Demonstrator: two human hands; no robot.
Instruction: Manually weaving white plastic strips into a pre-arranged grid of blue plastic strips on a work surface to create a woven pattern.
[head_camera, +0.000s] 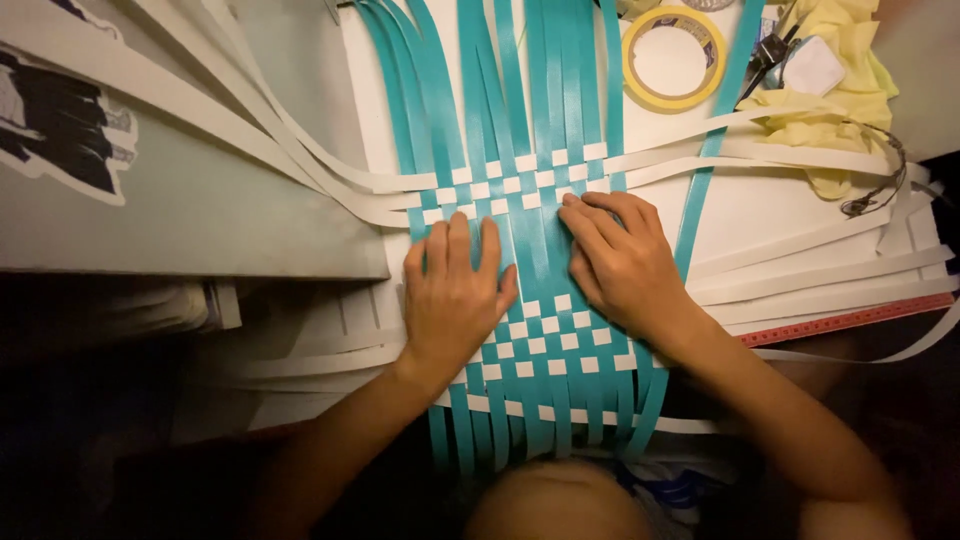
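Pressing flat, fingers spread, the left hand (455, 300) pins the teal-and-white paper-strip weave (535, 330) mid-table, steadying it; the right hand (620, 262), at three o'clock, nudges strips with bent fingertips, grasping nothing.

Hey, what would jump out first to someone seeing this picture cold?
The teal and white strip weave fills the middle, with the left hand and right hand pressed flat on it. Above sits a yellow tape roll, and loose white strips fan out to the right.
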